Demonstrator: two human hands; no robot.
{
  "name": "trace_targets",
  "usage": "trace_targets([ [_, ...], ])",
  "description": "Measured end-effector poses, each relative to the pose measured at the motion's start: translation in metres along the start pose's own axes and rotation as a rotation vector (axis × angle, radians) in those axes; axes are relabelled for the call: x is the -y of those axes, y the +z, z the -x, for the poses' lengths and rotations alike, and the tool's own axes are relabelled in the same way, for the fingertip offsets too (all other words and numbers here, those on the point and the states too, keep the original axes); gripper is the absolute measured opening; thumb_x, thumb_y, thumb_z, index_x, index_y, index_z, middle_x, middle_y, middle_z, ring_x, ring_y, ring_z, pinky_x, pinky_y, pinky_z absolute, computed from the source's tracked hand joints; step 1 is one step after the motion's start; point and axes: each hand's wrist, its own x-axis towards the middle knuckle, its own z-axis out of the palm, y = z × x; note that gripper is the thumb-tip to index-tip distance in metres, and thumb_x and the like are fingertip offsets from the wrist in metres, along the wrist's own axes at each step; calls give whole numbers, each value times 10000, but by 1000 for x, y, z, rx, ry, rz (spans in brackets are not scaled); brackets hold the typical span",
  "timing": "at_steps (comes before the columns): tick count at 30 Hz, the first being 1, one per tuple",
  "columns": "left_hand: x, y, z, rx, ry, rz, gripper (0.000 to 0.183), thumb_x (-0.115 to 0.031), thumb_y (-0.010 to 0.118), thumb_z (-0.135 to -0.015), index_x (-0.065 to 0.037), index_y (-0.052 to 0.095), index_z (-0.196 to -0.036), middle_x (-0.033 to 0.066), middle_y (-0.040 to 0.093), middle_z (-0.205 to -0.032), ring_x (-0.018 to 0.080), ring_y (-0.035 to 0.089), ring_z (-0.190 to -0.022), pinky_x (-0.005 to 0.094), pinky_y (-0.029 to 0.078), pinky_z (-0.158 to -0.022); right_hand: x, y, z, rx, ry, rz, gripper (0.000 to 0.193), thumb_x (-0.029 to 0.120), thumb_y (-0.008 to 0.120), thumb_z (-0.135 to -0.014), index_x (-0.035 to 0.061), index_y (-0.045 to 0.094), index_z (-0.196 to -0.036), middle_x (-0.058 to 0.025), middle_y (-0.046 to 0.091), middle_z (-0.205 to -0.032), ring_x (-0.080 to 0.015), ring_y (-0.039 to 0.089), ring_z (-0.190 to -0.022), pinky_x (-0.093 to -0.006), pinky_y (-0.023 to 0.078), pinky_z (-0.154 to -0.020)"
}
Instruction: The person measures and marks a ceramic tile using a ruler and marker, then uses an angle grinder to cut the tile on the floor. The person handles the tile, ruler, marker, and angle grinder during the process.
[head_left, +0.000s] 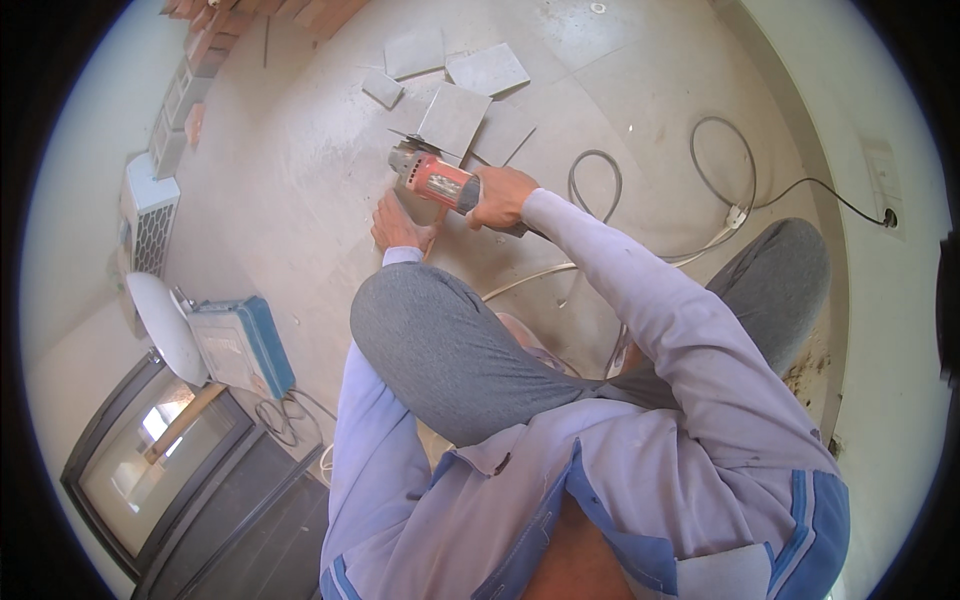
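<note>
My right hand (pixel 503 195) is wrapped round the rear of a red angle grinder (pixel 440 182) with a grey-black back end. The grinder's head and thin dark disc point left and away from me, over the near edge of a grey tile (pixel 455 114) on the floor. Below the grinder's body, my left hand (pixel 396 224) is low by the floor, its fingers bent and its thumb against a narrow reddish-brown strip (pixel 437 232). The grinder and that hand hide most of what it grips.
Several grey tile pieces (pixel 488 69) lie beyond the grinder. A cable (pixel 618 190) loops across the floor on the right to a wall socket (pixel 888 215). A blue and white case (pixel 240 345), a white basin-like object (pixel 162 325) and a dark framed panel (pixel 150 470) are on the left.
</note>
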Motion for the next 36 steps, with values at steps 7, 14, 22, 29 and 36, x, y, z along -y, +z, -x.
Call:
trace_targets([
  [7, -7, -1, 6, -21, -5, 15, 1032, -607, 873, -577, -53, 460, -1344, 191, 563, -1305, 388, 544, -1220, 491, 462, -1015, -5, 7, -12, -18, 5, 14, 719, 364, 817, -612, 42, 618, -1222, -189, 704, -1164, -328, 690, -1061, -405, 548, -917],
  [14, -2, 6, 6, -16, 5, -48, 1130, -654, 863, -570, -37, 423, -1408, 191, 549, -1325, 381, 534, -1234, 481, 455, -1025, -4, 9, -13, -37, 6, 12, 710, 364, 814, -616, 37, 621, -1216, -189, 707, -1153, -324, 692, -1053, -402, 550, -909],
  [22, 1, 10, 4, -21, 8, -71, 1171, -687, 852, -575, -29, 394, -1429, 194, 531, -1341, 381, 518, -1238, 476, 440, -1034, -9, 11, -22, -13, 16, 12, 704, 352, 807, -614, 45, 622, -1219, -181, 713, -1137, -319, 702, -1027, -399, 556, -898],
  [29, -6, 2, 5, 32, -45, -73, 1152, -511, 928, -586, -74, 341, -1475, 121, 486, -1368, 317, 478, -1267, 455, 408, -1056, -6, 10, -15, -30, 11, 17, 727, 355, 808, -614, 48, 614, -1244, -180, 717, -1130, -328, 701, -1029, -402, 556, -905],
  [36, -5, -3, 2, 57, -54, -72, 1152, -497, 923, -586, -79, 333, -1483, 126, 484, -1375, 324, 476, -1275, 460, 409, -1061, -4, 6, -4, -56, 21, 15, 686, 354, 800, -618, 55, 633, -1212, -182, 717, -1124, -329, 700, -1029, -407, 554, -901],
])
